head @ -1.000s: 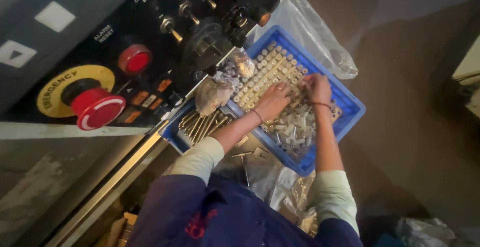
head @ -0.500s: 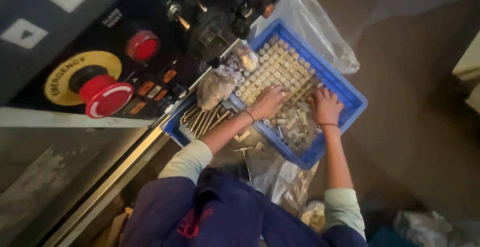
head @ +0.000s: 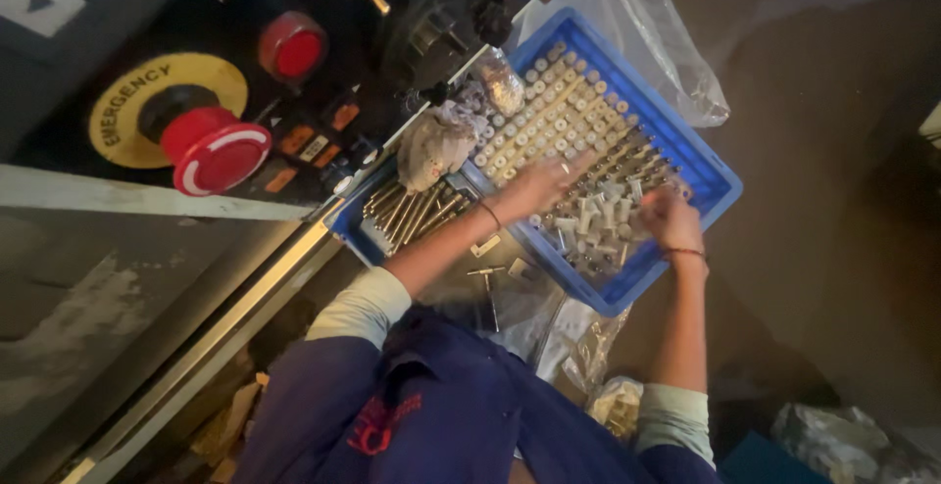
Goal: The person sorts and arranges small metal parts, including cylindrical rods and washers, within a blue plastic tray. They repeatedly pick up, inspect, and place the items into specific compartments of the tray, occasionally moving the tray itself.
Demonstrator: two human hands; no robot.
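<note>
right hand (head: 669, 219) grip blurred (contents unclear); blue tray (head: 716, 175) parts too small

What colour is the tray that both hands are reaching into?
Blue, as the tray shows in the head view.

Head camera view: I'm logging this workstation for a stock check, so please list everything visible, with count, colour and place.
Crate: one, blue, centre right.
Small cylindrical parts: many, pale, standing in rows in the crate.
Metal rods: a bundle, brassy, in a smaller blue tray left of the crate.
Plastic bag: one, clear, behind the crate.
Mushroom button: one, red on a yellow ring, on the dark panel at left.
Round button: one, red, above it.
Left hand: over the crate's parts.
Right hand: on loose parts at the crate's near side.
</note>
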